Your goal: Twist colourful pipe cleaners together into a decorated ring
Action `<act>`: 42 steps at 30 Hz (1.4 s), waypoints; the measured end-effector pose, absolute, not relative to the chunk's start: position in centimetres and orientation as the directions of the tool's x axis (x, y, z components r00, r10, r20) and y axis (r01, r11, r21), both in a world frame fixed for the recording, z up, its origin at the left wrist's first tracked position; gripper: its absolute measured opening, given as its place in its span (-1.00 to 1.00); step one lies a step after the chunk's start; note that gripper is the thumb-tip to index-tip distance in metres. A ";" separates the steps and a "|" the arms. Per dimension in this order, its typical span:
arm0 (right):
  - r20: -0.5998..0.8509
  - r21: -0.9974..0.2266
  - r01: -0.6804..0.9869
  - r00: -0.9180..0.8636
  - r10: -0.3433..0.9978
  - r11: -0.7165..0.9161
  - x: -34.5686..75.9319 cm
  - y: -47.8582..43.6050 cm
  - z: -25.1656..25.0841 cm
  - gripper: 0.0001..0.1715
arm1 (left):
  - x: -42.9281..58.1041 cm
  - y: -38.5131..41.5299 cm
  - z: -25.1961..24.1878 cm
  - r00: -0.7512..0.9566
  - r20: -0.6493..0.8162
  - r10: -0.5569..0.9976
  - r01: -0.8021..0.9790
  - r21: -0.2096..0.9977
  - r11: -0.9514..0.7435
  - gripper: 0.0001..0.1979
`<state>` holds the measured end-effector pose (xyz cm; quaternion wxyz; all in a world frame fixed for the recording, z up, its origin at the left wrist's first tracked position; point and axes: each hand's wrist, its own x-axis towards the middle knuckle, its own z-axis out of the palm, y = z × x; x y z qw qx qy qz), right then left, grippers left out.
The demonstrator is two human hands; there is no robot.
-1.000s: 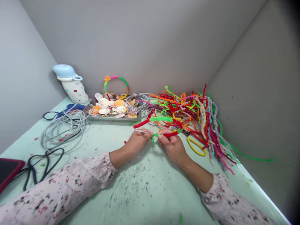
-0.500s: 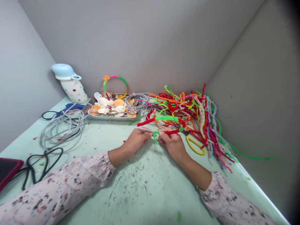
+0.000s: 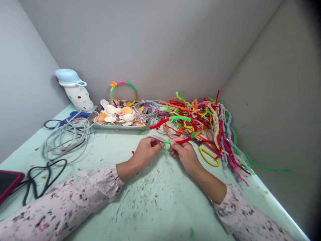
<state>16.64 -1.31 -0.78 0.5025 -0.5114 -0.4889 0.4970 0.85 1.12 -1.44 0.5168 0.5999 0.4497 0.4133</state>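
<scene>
My left hand (image 3: 146, 151) and my right hand (image 3: 182, 152) meet at the middle of the pale green table (image 3: 155, 204), both pinched on a wire ring (image 3: 173, 129) wrapped in red and green pipe cleaner. The left fingers grip a bare grey stretch of the wire. The right fingers hold the red wrapped part, with a short green pipe cleaner end (image 3: 166, 146) sticking down between the hands. The ring's far arc, red then green, rises behind the hands toward the pile of pipe cleaners (image 3: 210, 127).
A metal tray of shells (image 3: 120, 117) sits at the back, with a coloured hoop (image 3: 123, 90) behind it and a white bottle with a blue cap (image 3: 75, 89) to its left. Grey cable coils (image 3: 67, 135), black cords (image 3: 40, 174) and a red-edged tablet (image 3: 8, 180) lie at left. Yellow-handled scissors (image 3: 208, 155) lie right of the hands.
The ring has tilted up and back, its red and green arc now farther from me. Both hands shifted slightly away and kept their grip.
</scene>
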 end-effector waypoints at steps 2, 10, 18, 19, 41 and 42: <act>-0.023 -1.000 -0.009 0.027 0.999 -0.023 16.6 -1.3 -0.8 -0.72 | 0.8 1.1 -1.5 0.236 0.042 0.971 0.135 0.988 -0.075 -0.77; -0.036 -0.999 -0.004 0.021 0.999 -0.035 16.6 -1.4 -0.5 -0.71 | 0.8 1.0 -1.3 0.240 0.055 0.969 0.122 0.989 -0.087 -0.79; -0.021 -1.000 0.003 0.013 1.000 -0.021 16.6 -1.3 -0.7 -0.70 | 0.7 0.9 -0.9 0.246 0.053 0.968 0.115 0.990 -0.083 -0.83; -0.016 -1.000 0.007 0.011 1.000 -0.016 16.6 -1.3 -0.7 -0.70 | 0.7 0.8 -0.9 0.248 0.056 0.967 0.108 0.990 -0.085 -0.84; -0.046 -0.999 -0.019 0.038 0.998 -0.046 16.6 -1.4 -0.5 -0.73 | 0.7 0.5 -0.1 0.272 0.112 0.956 0.066 0.989 -0.135 -0.91; -0.054 -0.998 -0.019 0.038 0.998 -0.054 16.6 -1.4 -0.5 -0.73 | 0.7 0.5 0.0 0.269 0.119 0.956 0.074 0.987 -0.144 -0.91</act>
